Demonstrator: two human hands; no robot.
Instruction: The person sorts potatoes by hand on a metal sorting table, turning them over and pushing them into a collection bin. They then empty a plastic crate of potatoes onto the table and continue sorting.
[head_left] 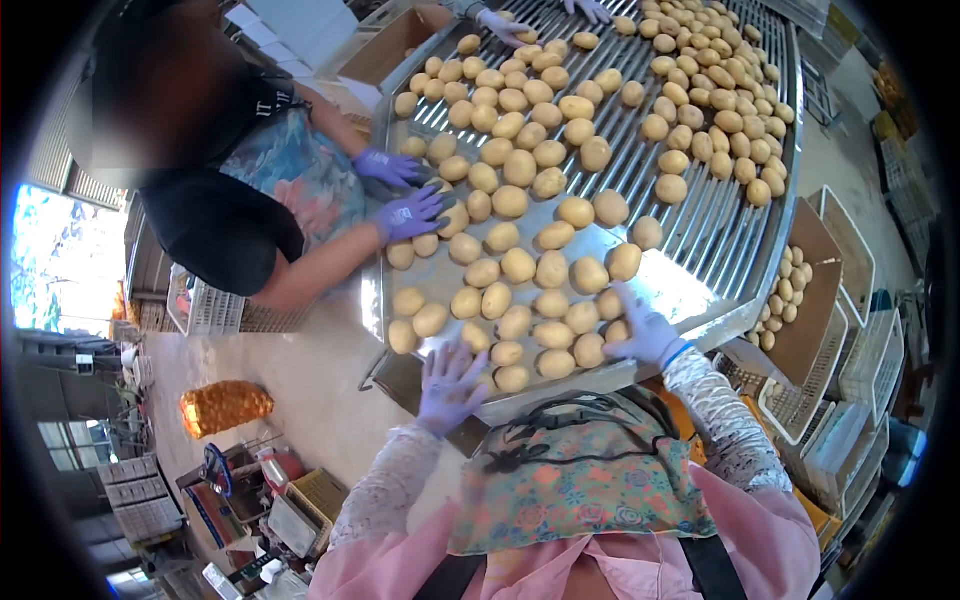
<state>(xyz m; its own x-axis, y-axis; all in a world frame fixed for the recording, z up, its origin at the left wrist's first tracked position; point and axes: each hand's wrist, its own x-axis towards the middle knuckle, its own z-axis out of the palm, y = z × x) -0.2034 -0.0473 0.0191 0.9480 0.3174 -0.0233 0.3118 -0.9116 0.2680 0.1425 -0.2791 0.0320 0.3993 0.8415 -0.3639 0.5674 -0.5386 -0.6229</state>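
Observation:
My left hand [450, 387], in a purple glove, rests at the near left edge of the metal sorting table [660, 285], its fingers spread beside a potato [474, 337]. At the near right side of the potato group, my right hand [645, 330], gloved the same way, has its fingers apart against the outermost potatoes [617, 331]. Several potatoes [552, 333] lie loosely in rows between my two hands. Neither hand is wrapped around a potato, though the fingertips partly cover some.
A co-worker [250, 190] stands at the left with gloved hands [410, 213] on potatoes. Another person's gloved hands [505, 28] reach in at the far end. More potatoes [720, 100] cover the rollers. Crates [850, 370], a carton [810, 290] and a filled net sack [226, 408] stand around.

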